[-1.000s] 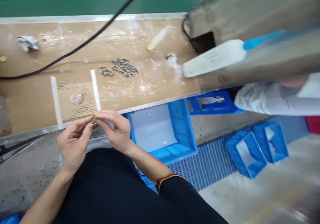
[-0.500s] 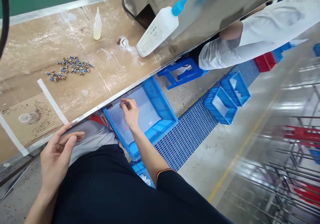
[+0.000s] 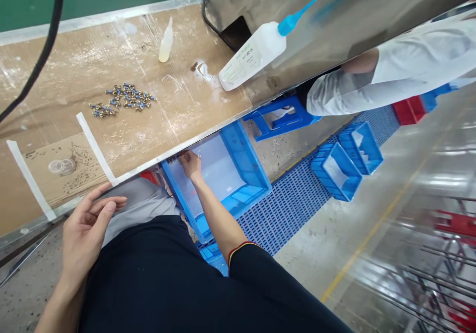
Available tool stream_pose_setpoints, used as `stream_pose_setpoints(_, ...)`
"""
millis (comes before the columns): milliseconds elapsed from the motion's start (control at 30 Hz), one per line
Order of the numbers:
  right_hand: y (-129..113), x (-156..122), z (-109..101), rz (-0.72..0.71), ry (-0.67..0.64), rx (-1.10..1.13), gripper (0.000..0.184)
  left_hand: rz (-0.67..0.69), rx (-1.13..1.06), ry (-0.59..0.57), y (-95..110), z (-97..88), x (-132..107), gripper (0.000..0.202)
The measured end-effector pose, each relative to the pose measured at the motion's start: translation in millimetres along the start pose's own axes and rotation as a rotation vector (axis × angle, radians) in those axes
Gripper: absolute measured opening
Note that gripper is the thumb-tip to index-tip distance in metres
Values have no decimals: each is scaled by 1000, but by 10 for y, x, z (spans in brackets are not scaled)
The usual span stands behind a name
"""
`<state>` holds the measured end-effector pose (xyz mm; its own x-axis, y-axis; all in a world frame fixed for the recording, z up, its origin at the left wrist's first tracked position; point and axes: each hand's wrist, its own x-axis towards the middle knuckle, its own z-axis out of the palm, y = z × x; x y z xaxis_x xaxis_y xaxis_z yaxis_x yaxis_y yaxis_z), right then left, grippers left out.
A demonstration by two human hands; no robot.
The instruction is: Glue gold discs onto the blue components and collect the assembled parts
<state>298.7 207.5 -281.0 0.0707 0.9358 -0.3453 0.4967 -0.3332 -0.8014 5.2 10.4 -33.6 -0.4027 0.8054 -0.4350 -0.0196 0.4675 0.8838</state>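
My right hand [image 3: 191, 164] is down inside the blue bin [image 3: 260, 190] below the table edge. Its fingers are bent together at the bin's far left side, by small dark parts [image 3: 172, 159] partly covered by the table edge. What the fingertips hold, if anything, is too small to make out. At the table's front edge is my left hand [image 3: 89, 219], empty, with fingers loosely stretched and the thumb apart. On the tabletop lies a pile of small brass-and-blue fittings [image 3: 128, 96]. A small clear cup [image 3: 62, 166] stands on cardboard among dark specks.
A small dropper bottle [image 3: 166, 43] and a large white glue bottle [image 3: 253, 58] with a blue nozzle are on the table [image 3: 156, 139]. A black cable [image 3: 48, 45] hangs at left. A person's white sleeve [image 3: 420, 70], a blue stool [image 3: 282, 117] and blue crates [image 3: 336, 172] are at right.
My right hand has gone from above the bin, pinching a tiny brass-coloured piece, down to the small parts at its far left side. My left hand has kept its pose. The view has shifted slightly.
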Motion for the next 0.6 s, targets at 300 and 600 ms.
stream_pose_setpoints(300, -71, -79, -16, -23, 14, 9, 33, -9, -22, -7, -29, -43, 21, 63)
stream_pose_setpoints(600, -716, -547, -477, -184, 429, 132, 52, -54, -59, 29, -103, -168, 17, 68)
